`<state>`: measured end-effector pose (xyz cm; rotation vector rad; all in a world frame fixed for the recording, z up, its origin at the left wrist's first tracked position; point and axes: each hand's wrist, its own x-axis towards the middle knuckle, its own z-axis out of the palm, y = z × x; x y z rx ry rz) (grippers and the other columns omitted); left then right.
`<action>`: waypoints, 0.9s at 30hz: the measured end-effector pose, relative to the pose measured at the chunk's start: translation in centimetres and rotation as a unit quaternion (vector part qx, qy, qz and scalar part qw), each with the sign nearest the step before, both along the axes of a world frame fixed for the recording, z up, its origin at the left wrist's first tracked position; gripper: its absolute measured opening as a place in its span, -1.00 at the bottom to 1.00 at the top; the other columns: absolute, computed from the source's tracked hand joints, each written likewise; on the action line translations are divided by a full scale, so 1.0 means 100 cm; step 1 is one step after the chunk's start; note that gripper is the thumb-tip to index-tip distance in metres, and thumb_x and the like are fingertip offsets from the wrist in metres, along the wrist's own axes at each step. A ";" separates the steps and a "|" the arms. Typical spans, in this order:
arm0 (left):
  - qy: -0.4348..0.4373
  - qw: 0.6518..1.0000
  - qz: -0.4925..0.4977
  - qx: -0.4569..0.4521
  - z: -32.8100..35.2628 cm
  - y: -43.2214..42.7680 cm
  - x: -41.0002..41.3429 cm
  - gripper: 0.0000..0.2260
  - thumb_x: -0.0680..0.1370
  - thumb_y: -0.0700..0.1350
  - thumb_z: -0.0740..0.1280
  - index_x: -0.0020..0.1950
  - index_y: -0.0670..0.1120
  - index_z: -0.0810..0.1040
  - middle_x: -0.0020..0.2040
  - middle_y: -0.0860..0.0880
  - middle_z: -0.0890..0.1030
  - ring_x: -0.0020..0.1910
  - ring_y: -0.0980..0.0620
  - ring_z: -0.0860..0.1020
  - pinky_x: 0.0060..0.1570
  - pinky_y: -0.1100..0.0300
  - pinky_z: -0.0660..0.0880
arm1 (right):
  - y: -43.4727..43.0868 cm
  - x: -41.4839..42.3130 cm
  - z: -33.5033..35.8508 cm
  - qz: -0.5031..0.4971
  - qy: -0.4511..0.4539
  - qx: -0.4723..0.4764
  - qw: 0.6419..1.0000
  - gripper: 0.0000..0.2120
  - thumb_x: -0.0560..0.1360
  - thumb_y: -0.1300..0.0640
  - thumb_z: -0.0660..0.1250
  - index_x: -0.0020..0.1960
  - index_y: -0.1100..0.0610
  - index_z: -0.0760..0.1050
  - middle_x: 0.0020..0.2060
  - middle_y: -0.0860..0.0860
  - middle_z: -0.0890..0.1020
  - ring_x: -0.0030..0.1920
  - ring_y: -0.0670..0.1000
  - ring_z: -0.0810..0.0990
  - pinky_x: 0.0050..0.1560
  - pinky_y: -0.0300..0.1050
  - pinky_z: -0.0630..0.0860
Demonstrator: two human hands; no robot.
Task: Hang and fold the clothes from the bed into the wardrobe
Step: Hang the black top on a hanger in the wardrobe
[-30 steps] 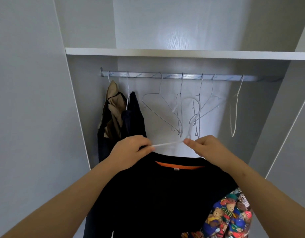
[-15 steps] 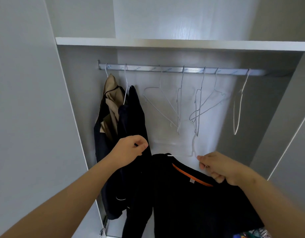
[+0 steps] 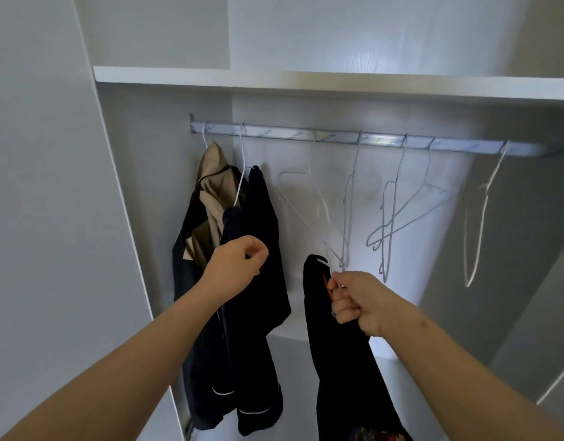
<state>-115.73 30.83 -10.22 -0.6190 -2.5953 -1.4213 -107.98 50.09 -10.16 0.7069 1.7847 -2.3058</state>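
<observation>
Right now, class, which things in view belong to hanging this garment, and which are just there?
In the job:
black top, gripped by the right hand
white hanger in its neck
rail

Just there:
navy jacket and tan garment, already hung
empty hangers
shelf

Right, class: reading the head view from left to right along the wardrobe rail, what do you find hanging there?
tan garment → dark navy garment → group of empty wire hangers → single empty hanger
</observation>
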 end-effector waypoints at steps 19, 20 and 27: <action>0.112 0.992 0.050 -0.041 0.048 0.008 -0.243 -0.88 0.53 -0.18 0.31 0.04 -0.07 0.58 0.01 -0.12 0.53 -0.09 -0.04 0.50 -0.10 0.22 0.39 | -0.049 -0.246 0.079 -0.035 0.082 -0.089 0.992 -0.64 0.62 0.21 0.00 -0.34 0.18 0.26 -0.72 -0.05 0.19 -0.75 -0.15 0.08 -0.75 -0.39 -0.01; 0.107 0.992 0.047 -0.053 0.049 0.009 -0.252 -0.86 0.53 -0.19 0.31 0.06 -0.08 0.58 0.06 -0.14 0.53 0.00 -0.08 0.51 -0.03 0.20 0.41 | -0.049 -0.254 0.080 -0.037 0.085 -0.088 0.992 -0.64 0.62 0.22 -0.01 -0.34 0.18 0.26 -0.72 -0.05 0.19 -0.75 -0.15 0.08 -0.75 -0.39 -0.01; 0.056 0.990 0.001 -0.130 0.035 0.013 -0.281 -0.80 0.50 -0.15 0.33 0.12 -0.01 0.52 0.18 -0.06 0.35 0.08 -0.02 0.44 0.03 0.27 0.35 | -0.044 -0.276 0.089 -0.049 0.110 -0.091 0.988 -0.66 0.62 0.22 0.00 -0.33 0.18 0.26 -0.71 -0.06 0.19 -0.75 -0.15 0.09 -0.75 -0.40 -0.01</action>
